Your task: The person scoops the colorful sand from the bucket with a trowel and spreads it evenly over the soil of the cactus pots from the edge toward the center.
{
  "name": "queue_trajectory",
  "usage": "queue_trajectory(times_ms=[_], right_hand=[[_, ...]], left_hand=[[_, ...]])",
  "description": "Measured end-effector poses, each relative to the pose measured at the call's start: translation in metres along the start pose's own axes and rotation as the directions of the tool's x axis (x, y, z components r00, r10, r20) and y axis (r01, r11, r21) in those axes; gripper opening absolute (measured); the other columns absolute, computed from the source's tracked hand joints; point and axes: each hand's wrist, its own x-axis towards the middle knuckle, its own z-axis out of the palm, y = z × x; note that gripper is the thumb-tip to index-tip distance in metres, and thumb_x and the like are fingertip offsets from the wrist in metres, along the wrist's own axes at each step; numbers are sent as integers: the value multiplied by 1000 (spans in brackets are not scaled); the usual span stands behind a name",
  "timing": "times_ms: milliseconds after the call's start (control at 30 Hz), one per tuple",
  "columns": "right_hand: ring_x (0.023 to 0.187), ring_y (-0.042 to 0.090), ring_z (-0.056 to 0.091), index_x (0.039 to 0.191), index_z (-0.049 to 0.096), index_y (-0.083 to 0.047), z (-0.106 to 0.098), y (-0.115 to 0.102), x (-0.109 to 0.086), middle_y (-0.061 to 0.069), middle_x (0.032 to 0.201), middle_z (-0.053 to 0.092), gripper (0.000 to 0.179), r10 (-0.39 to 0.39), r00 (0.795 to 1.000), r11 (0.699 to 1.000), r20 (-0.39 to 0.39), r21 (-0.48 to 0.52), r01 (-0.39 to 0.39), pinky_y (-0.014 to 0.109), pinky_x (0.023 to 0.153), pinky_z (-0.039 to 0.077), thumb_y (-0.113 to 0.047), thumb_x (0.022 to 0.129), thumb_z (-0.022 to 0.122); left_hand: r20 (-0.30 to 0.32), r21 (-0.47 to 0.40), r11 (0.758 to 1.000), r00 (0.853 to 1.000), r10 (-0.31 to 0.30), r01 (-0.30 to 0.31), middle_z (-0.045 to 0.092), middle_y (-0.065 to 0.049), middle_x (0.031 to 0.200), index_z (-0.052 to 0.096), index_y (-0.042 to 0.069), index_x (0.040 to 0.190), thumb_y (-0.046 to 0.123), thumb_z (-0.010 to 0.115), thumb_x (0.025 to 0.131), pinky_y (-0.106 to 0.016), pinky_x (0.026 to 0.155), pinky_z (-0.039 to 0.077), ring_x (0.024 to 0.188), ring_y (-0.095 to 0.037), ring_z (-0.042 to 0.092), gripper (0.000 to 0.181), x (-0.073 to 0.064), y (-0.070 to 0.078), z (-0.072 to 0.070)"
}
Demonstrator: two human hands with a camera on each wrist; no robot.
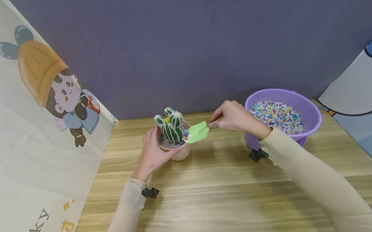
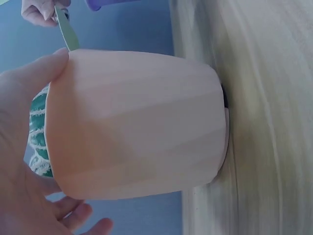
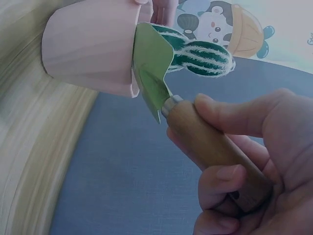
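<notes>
A green cactus with white fuzzy ridges (image 1: 172,132) stands in a pale pink pot (image 2: 137,125) on the wooden table. My left hand (image 1: 152,151) grips the pot at its rim, thumb on the near side and fingers round the far side. With my right hand (image 1: 231,117) I hold a small trowel by its wooden handle (image 3: 215,149). The trowel's light green blade (image 1: 197,132) lies tilted over the pot's right rim. Colourful beads (image 1: 186,135) sit at the blade's tip beside the cactus; how many are still on the blade I cannot tell.
To the right, behind my right forearm, stands a purple bucket (image 1: 314,121) holding many colourful beads (image 1: 277,116). A dark blue-grey panel (image 1: 195,52) rises along the table's back edge. Printed white sheets flank the wooden table (image 1: 209,195) on the left and right.
</notes>
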Motion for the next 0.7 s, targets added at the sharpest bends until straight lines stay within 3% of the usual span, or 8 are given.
queue_trajectory(times_ms=[200, 333, 533, 700], right_hand=[[84, 16, 74, 92, 88, -25, 0, 2, 2, -3, 96, 84, 9, -6, 1000, 1000, 5, -10, 6, 37, 75, 55, -33, 88, 86], [84, 15, 74, 92, 88, -25, -1, 0, 1, -4, 94, 84, 7, -3, 1000, 1000, 24, 12, 3, 35, 74, 55, -31, 89, 86], [85, 16, 74, 92, 88, -24, -2, -3, 1, -3, 95, 84, 7, -11, 1000, 1000, 28, 16, 10, 35, 73, 55, -30, 89, 86], [83, 15, 74, 91, 88, -25, -3, -4, -1, -4, 94, 84, 7, -2, 1000, 1000, 27, 5, 1, 35, 73, 55, -31, 87, 87]], left_hand=[[-37, 36, 997, 997, -63, 64, 36, -19, 162, 31, 18, 166, 71, 90, 69, -61, 122, 40, 148, -35, 35, 125, -1, 2, 9], [-8, 0, 1000, 1000, -28, 28, 32, -20, 166, 27, 17, 168, 62, 92, 71, -63, 125, 36, 152, -38, 31, 124, 0, -2, 7], [35, -75, 994, 996, 76, -73, 44, -16, 162, 29, 15, 166, 48, 94, 74, -62, 126, 33, 149, -40, 39, 117, 4, -10, 2], [-1, -37, 998, 999, 45, -45, 48, -13, 155, 34, 15, 162, 59, 95, 69, -57, 123, 36, 144, -35, 40, 119, 3, -7, 6]])
